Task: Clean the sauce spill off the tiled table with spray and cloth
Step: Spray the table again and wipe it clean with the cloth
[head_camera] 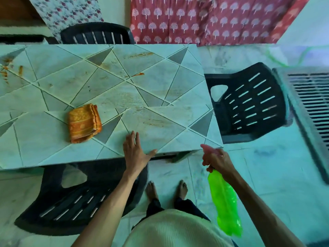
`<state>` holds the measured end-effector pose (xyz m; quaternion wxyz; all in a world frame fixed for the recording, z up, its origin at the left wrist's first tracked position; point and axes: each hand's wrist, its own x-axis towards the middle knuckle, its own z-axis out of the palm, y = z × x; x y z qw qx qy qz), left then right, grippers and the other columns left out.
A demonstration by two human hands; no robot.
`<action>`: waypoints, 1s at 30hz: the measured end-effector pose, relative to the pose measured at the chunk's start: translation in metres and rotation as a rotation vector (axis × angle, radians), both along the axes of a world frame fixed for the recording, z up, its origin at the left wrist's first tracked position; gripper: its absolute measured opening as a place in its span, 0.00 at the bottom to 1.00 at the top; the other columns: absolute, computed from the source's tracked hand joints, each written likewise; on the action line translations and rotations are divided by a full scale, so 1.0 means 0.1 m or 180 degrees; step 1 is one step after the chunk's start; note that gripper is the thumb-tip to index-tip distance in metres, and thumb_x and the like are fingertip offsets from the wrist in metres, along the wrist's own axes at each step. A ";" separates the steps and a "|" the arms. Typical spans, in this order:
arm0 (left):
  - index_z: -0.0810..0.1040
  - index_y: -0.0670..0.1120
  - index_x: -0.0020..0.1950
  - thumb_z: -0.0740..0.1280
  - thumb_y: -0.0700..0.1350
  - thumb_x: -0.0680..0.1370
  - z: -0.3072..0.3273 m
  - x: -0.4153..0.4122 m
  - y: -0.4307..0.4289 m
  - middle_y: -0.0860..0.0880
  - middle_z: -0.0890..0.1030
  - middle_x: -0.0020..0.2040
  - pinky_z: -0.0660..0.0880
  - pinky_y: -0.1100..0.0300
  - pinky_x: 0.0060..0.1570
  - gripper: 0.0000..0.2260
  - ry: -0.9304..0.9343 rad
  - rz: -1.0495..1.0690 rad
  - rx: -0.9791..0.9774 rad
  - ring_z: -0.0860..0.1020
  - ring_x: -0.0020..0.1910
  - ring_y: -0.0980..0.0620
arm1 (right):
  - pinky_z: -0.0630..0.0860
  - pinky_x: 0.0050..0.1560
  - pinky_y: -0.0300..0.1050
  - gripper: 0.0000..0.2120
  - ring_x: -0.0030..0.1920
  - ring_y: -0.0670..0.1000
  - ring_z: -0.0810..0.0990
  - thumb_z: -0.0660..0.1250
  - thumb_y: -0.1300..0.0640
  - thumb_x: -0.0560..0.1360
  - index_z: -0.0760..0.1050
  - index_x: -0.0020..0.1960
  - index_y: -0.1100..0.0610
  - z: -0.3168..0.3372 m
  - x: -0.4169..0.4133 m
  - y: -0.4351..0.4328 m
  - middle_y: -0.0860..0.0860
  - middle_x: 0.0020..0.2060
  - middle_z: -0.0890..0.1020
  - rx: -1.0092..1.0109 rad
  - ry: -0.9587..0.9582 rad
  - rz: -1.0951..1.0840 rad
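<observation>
Head view: left hand [135, 150] rests flat, fingers straight, on table [53, 148] edge; right hand [215, 158] grips green spray bottle [225, 200]. Folded orange cloth [83, 123] lies beside sauce smears [140, 55].

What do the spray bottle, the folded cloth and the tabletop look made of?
Spray bottle: translucent bright green plastic, glossy.
Cloth: woven fabric, orange and patterned, matte, with soft folded layers.
Tabletop: apparently ceramic tile, pale with a slight sheen and visible grout lines.

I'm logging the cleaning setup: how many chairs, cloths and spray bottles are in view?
Black chairs: 3
Orange cloth: 1
Green spray bottle: 1
Total: 5
</observation>
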<state>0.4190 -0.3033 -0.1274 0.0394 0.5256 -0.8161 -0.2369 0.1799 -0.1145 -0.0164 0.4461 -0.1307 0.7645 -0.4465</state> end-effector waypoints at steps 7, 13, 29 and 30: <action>0.59 0.41 0.78 0.72 0.67 0.69 0.03 -0.47 0.11 0.40 0.56 0.79 0.53 0.39 0.74 0.48 -0.0039 -0.0259 -0.0031 0.54 0.77 0.37 | 0.75 0.28 0.45 0.20 0.30 0.49 0.79 0.67 0.60 0.68 0.82 0.59 0.59 -0.07 -0.44 0.67 0.57 0.36 0.83 0.0279 0.0162 -0.0739; 0.59 0.41 0.78 0.73 0.67 0.67 0.03 -0.64 0.16 0.41 0.57 0.79 0.54 0.40 0.73 0.49 -0.0230 -0.0291 -0.0038 0.55 0.77 0.39 | 0.77 0.29 0.45 0.17 0.29 0.48 0.78 0.63 0.69 0.74 0.83 0.57 0.57 -0.04 -0.62 0.76 0.58 0.35 0.84 0.0276 0.0114 -0.0575; 0.72 0.44 0.69 0.69 0.53 0.77 0.34 -0.49 -0.38 0.42 0.74 0.67 0.67 0.49 0.65 0.24 0.0222 0.0546 0.0280 0.70 0.66 0.42 | 0.77 0.29 0.46 0.21 0.31 0.49 0.72 0.58 0.69 0.78 0.79 0.64 0.53 0.89 -0.48 -1.36 0.61 0.44 0.83 -0.1276 -0.0037 0.0999; 0.73 0.44 0.68 0.69 0.53 0.77 0.37 -0.42 -0.51 0.42 0.75 0.65 0.68 0.50 0.64 0.22 0.0287 0.0642 0.0289 0.71 0.66 0.42 | 0.77 0.30 0.46 0.21 0.31 0.49 0.73 0.58 0.69 0.78 0.78 0.64 0.53 0.94 -0.39 -1.58 0.62 0.44 0.83 -0.1374 -0.0048 0.1137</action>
